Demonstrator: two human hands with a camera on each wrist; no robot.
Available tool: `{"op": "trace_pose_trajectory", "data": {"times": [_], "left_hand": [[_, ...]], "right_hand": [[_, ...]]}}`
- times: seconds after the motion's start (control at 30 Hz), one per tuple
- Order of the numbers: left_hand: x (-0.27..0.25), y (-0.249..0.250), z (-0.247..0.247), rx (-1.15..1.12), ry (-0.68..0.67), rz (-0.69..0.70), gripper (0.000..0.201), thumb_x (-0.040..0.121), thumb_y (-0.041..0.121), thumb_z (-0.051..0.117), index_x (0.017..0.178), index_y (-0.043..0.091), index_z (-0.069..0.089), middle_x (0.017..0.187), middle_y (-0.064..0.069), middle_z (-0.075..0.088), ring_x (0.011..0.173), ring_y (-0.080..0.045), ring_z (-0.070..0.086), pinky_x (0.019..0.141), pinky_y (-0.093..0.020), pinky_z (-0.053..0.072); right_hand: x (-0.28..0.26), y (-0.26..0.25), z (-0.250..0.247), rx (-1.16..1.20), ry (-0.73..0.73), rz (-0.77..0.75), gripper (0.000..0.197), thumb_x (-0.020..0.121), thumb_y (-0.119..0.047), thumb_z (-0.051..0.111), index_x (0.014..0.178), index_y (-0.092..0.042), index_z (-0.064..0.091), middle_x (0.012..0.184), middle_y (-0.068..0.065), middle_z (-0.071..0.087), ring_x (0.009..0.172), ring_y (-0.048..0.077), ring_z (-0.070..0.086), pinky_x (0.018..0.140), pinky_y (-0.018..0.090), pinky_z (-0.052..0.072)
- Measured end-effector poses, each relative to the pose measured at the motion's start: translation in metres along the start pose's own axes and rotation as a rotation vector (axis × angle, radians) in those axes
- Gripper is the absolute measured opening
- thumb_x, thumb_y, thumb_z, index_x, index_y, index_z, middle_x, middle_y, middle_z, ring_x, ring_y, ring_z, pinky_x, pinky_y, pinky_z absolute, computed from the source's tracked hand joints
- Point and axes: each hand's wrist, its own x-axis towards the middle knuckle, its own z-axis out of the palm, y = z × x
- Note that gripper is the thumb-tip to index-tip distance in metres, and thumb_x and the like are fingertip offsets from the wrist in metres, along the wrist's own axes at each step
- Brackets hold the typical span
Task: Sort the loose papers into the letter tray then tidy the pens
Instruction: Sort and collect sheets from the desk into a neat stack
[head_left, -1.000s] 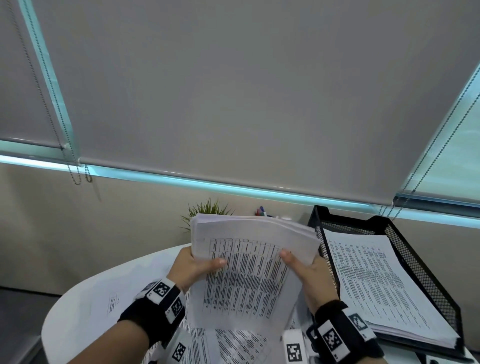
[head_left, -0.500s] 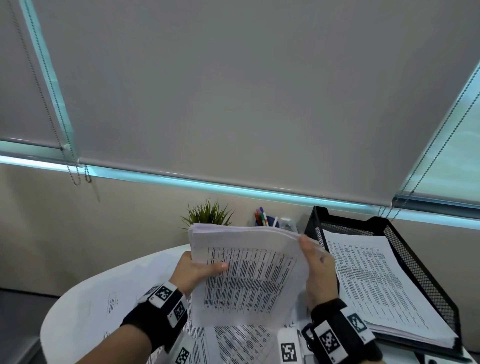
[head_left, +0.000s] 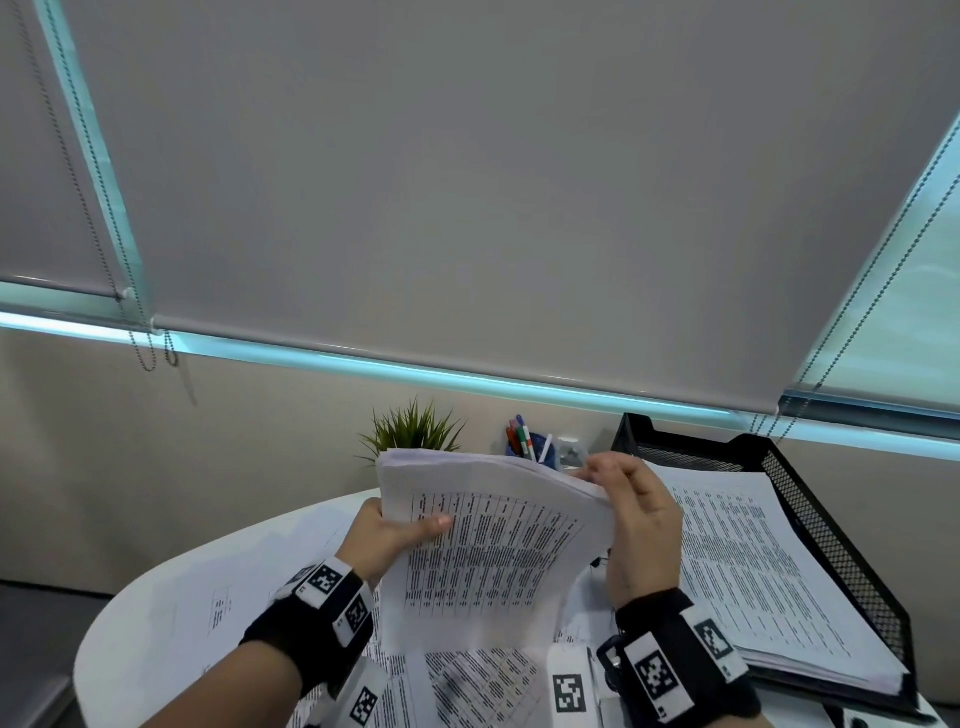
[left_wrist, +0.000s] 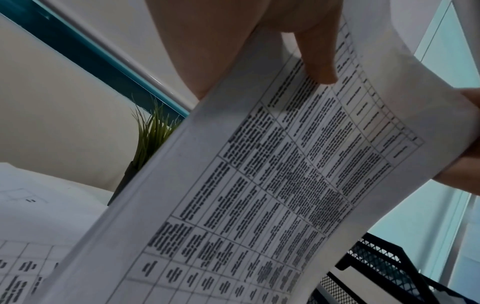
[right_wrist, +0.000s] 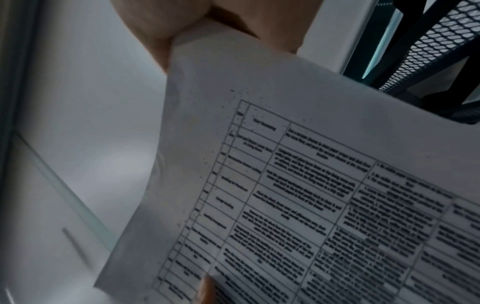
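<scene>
Your left hand (head_left: 395, 538) and right hand (head_left: 641, 525) both grasp a stack of papers (head_left: 493, 545) — white sheets printed with dense black tables, bowed upward. It is held just left of the black mesh letter tray (head_left: 841, 561).

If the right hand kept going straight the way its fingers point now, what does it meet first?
Probably the pen cup just beyond the right hand, which grips the paper stack; depth is unclear, so it might pass beside it.

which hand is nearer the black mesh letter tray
Right. The right hand grips the upper right corner of the paper stack, right beside the letter tray. The left hand holds the stack's left edge, on the far side from the tray.
</scene>
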Motion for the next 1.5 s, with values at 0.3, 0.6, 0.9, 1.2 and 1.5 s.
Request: {"op": "trace_pose_trajectory", "data": {"times": [0.3, 0.6, 0.9, 1.2, 1.5], "left_hand": [[-0.002, 0.002, -0.003, 0.046, -0.010, 0.030, 0.077, 0.033, 0.057, 0.086, 0.096, 0.014, 0.070, 0.094, -0.008, 0.074, 0.092, -0.026, 0.070, 0.086, -0.047, 0.053], [-0.006, 0.006, 0.001, -0.065, 0.020, 0.039, 0.074, 0.033, 0.044, 0.089, 0.094, 0.008, 0.070, 0.094, -0.012, 0.074, 0.092, -0.028, 0.070, 0.083, -0.044, 0.054], [-0.016, -0.005, 0.003, -0.019, 0.025, 0.031, 0.085, 0.023, 0.048, 0.090, 0.097, 0.011, 0.067, 0.092, -0.010, 0.074, 0.090, -0.025, 0.070, 0.077, -0.042, 0.056], [-0.023, -0.001, -0.001, -0.030, 0.046, 0.023, 0.069, 0.033, 0.038, 0.085, 0.094, 0.008, 0.069, 0.089, -0.010, 0.074, 0.086, -0.028, 0.071, 0.076, -0.043, 0.057], [-0.025, -0.004, -0.004, -0.004, 0.030, -0.004, 0.054, 0.045, 0.026, 0.084, 0.094, 0.009, 0.067, 0.089, -0.010, 0.074, 0.086, -0.028, 0.070, 0.079, -0.046, 0.056]], "right_hand": [[0.000, 0.014, -0.017, -0.025, -0.110, -0.016, 0.080, 0.048, -0.078, 0.070, 0.091, -0.010, 0.070, 0.083, -0.002, 0.073, 0.074, 0.008, 0.066, 0.063, 0.016, 0.051], [-0.018, 0.047, -0.023, -0.031, -0.211, 0.375, 0.035, 0.055, -0.029, 0.089, 0.086, -0.037, 0.073, 0.100, 0.007, 0.074, 0.099, 0.024, 0.068, 0.098, 0.055, 0.045], [-0.022, 0.051, -0.018, 0.003, -0.167, 0.370, 0.087, 0.036, -0.051, 0.091, 0.110, -0.013, 0.066, 0.103, 0.012, 0.072, 0.103, 0.029, 0.067, 0.096, 0.053, 0.048], [-0.025, 0.035, -0.009, 0.101, -0.145, 0.255, 0.052, 0.040, -0.050, 0.089, 0.086, -0.030, 0.075, 0.092, 0.011, 0.074, 0.093, 0.031, 0.069, 0.087, 0.053, 0.053], [-0.018, 0.017, 0.004, 0.046, 0.021, 0.066, 0.049, 0.061, -0.071, 0.067, 0.059, -0.022, 0.069, 0.051, -0.002, 0.058, 0.058, 0.024, 0.052, 0.064, 0.041, 0.040]]}}
